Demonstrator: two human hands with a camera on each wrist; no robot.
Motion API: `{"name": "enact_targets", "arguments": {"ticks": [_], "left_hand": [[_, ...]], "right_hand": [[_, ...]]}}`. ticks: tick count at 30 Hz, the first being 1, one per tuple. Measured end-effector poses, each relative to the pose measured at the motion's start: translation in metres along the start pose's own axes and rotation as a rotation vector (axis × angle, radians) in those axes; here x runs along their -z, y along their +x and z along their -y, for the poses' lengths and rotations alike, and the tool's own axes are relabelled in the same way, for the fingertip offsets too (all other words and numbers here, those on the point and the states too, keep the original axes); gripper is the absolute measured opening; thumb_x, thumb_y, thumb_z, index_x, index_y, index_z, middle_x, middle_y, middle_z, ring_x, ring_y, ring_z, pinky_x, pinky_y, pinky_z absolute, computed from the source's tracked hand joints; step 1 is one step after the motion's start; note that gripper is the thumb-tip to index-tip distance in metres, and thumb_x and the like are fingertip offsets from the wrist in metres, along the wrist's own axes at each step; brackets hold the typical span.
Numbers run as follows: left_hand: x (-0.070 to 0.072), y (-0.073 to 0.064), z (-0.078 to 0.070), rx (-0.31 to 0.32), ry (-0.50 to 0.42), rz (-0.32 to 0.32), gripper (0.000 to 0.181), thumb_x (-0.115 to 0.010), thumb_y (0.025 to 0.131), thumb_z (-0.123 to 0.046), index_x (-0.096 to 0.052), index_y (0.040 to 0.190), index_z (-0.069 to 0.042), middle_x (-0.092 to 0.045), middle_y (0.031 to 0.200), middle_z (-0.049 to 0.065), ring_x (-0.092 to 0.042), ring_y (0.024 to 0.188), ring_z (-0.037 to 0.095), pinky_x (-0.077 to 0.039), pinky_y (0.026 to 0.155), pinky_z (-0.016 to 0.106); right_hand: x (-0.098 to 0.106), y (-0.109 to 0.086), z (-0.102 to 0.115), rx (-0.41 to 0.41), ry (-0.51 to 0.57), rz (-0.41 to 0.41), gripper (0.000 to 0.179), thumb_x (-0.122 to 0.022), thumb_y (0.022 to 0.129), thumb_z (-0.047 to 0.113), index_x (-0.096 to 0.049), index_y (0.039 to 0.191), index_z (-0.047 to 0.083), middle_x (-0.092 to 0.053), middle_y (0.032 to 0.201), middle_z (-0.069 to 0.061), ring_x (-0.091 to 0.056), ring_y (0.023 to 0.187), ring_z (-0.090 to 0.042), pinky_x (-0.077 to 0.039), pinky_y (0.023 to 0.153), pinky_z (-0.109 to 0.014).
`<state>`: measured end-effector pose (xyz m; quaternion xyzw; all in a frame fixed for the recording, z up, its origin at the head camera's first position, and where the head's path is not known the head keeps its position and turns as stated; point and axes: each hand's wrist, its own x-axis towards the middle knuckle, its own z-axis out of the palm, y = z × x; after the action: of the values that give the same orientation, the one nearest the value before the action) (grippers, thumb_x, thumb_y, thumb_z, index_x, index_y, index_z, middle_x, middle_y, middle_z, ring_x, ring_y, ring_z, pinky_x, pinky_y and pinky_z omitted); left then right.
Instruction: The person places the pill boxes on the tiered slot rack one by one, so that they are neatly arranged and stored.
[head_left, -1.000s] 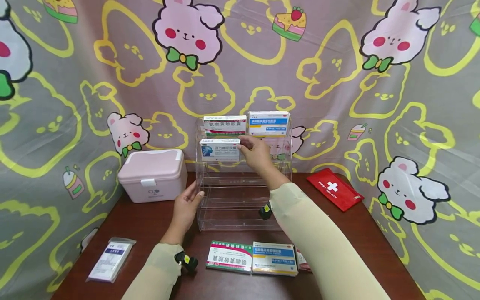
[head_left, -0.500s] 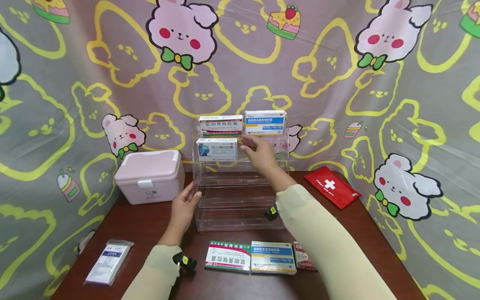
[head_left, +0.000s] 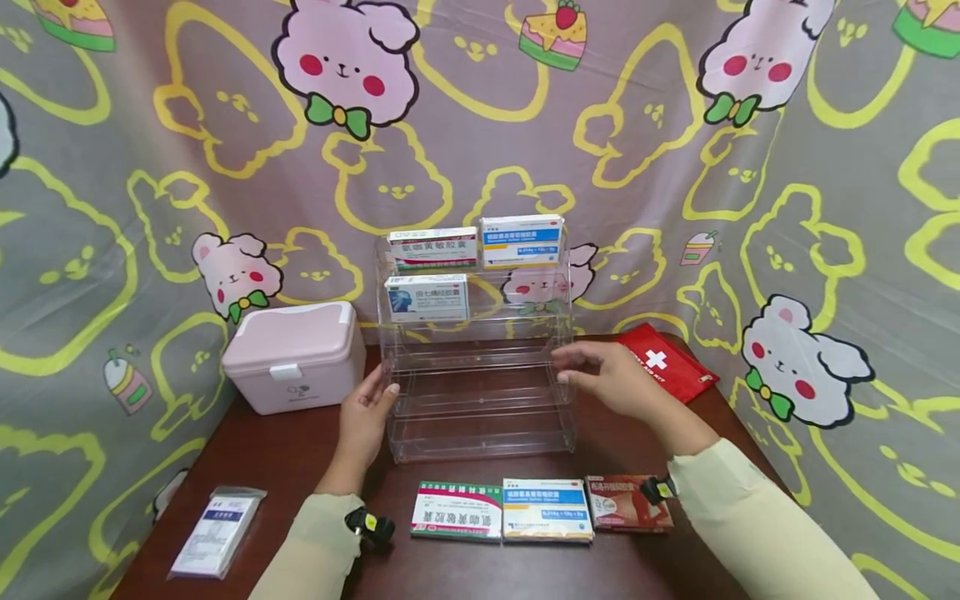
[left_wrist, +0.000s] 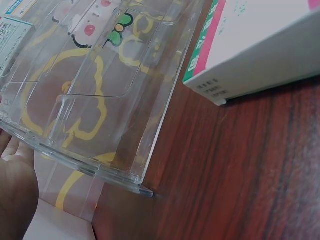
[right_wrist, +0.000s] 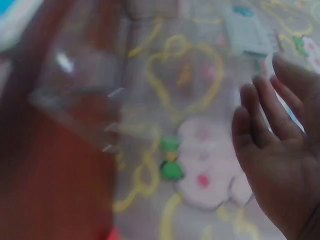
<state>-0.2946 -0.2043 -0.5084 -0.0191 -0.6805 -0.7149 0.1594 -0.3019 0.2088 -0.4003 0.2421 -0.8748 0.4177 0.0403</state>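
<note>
A clear acrylic tiered rack (head_left: 480, 404) stands upright on the table. On its upper tiers are a red-and-white capsule box (head_left: 432, 249), a blue-and-white capsule box (head_left: 522, 242) and, lower left, a white medicine box (head_left: 427, 298) with a blue picture. My left hand (head_left: 363, 421) rests at the rack's left side, its fingers along the outer edge; in the left wrist view its palm shows beside the side panel. By the rack's right side, my right hand (head_left: 618, 379) holds nothing, fingers loosely bent. The right wrist view is blurred.
In front of the rack lie a green-and-red medicine box (head_left: 457, 511), a blue-and-white box (head_left: 547, 511) and a reddish-brown box (head_left: 628, 503). A pink lidded case (head_left: 292, 358) stands left, a wrapped white packet (head_left: 217, 533) front left. A red first aid pouch (head_left: 667, 362) lies behind my right hand.
My right hand has let go of the white medicine box on the second tier and moved down and right to the rack's right side. The left hand stays at the left edge.
</note>
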Motion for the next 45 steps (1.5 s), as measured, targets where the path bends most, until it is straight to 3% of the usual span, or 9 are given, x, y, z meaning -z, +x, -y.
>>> {"name": "enact_targets", "arguments": {"ticks": [8,16,23,27,31,33,36,40,45], "left_hand": [[0.001,-0.002,0.004,0.003,-0.001,-0.016,0.058,-0.068,0.106,-0.001,-0.048,0.160,0.006,-0.044,0.168,0.025,-0.040,0.157,0.038,-0.048,0.109,0.008],[0.001,-0.003,0.005,0.003,-0.005,-0.018,0.056,-0.067,0.107,-0.001,-0.049,0.160,0.005,-0.045,0.168,0.023,-0.040,0.158,0.037,-0.048,0.110,0.008],[-0.001,-0.001,0.005,0.009,-0.005,-0.007,0.056,-0.066,0.107,-0.001,-0.049,0.160,0.004,-0.046,0.168,0.021,-0.041,0.158,0.034,-0.047,0.112,0.010],[-0.002,-0.001,0.003,0.009,-0.003,-0.005,0.055,-0.066,0.108,-0.002,-0.050,0.160,0.002,-0.046,0.169,0.018,-0.041,0.158,0.033,-0.047,0.113,0.011],[-0.003,-0.001,0.003,0.010,-0.006,-0.006,0.055,-0.065,0.107,-0.001,-0.050,0.160,0.002,-0.046,0.168,0.017,-0.041,0.159,0.032,-0.047,0.114,0.012],[-0.003,-0.001,0.003,0.013,-0.006,-0.004,0.055,-0.065,0.108,-0.001,-0.049,0.161,0.002,-0.046,0.169,0.017,-0.040,0.159,0.032,-0.047,0.114,0.012],[-0.004,-0.001,0.001,0.016,0.000,0.000,0.056,-0.065,0.108,-0.001,-0.048,0.161,0.002,-0.045,0.169,0.018,-0.039,0.159,0.032,-0.046,0.114,0.011],[-0.005,-0.001,0.000,0.013,-0.011,-0.013,0.056,-0.065,0.108,0.000,-0.047,0.161,0.004,-0.044,0.169,0.019,-0.039,0.160,0.033,-0.046,0.114,0.011],[-0.004,-0.002,-0.002,0.013,-0.010,-0.023,0.056,-0.064,0.108,0.001,-0.047,0.161,0.005,-0.044,0.170,0.019,-0.039,0.159,0.034,-0.047,0.113,0.011]], "right_hand": [[0.003,-0.076,-0.065,-0.100,-0.023,0.218,0.047,-0.092,0.090,0.026,-0.076,0.132,0.014,-0.079,0.125,-0.008,-0.074,0.112,-0.025,-0.064,0.093,-0.031],[0.008,-0.109,-0.094,-0.170,0.069,0.372,0.060,-0.093,0.088,0.022,-0.070,0.141,0.007,-0.073,0.139,-0.016,-0.069,0.126,-0.041,-0.065,0.103,-0.051],[0.002,-0.127,-0.108,-0.162,0.123,0.423,0.076,-0.098,0.081,0.022,-0.064,0.148,0.007,-0.070,0.143,-0.016,-0.066,0.129,-0.041,-0.060,0.103,-0.027],[-0.002,-0.132,-0.109,-0.186,0.016,0.431,0.082,-0.102,0.076,0.028,-0.065,0.148,0.018,-0.069,0.139,-0.005,-0.066,0.114,-0.027,-0.061,0.092,-0.027],[-0.004,-0.132,-0.107,-0.166,-0.146,0.444,0.082,-0.104,0.071,0.038,-0.068,0.144,0.027,-0.066,0.133,0.006,-0.061,0.112,-0.019,-0.062,0.095,-0.035],[-0.003,-0.130,-0.107,-0.154,-0.204,0.436,0.079,-0.104,0.071,0.040,-0.069,0.141,0.027,-0.067,0.131,0.008,-0.058,0.118,-0.020,-0.061,0.101,-0.040],[0.002,-0.122,-0.114,-0.172,-0.222,0.401,0.076,-0.104,0.071,0.036,-0.070,0.138,0.023,-0.067,0.131,0.002,-0.058,0.116,-0.023,-0.063,0.093,-0.037],[0.008,-0.103,-0.129,-0.256,-0.179,0.331,0.077,-0.103,0.071,0.032,-0.069,0.139,0.019,-0.066,0.133,-0.007,-0.061,0.108,-0.025,-0.064,0.077,-0.031],[0.007,-0.075,-0.144,-0.282,-0.191,0.265,0.077,-0.103,0.072,0.032,-0.069,0.140,0.017,-0.067,0.134,-0.010,-0.059,0.116,-0.028,-0.065,0.084,-0.038]]}}
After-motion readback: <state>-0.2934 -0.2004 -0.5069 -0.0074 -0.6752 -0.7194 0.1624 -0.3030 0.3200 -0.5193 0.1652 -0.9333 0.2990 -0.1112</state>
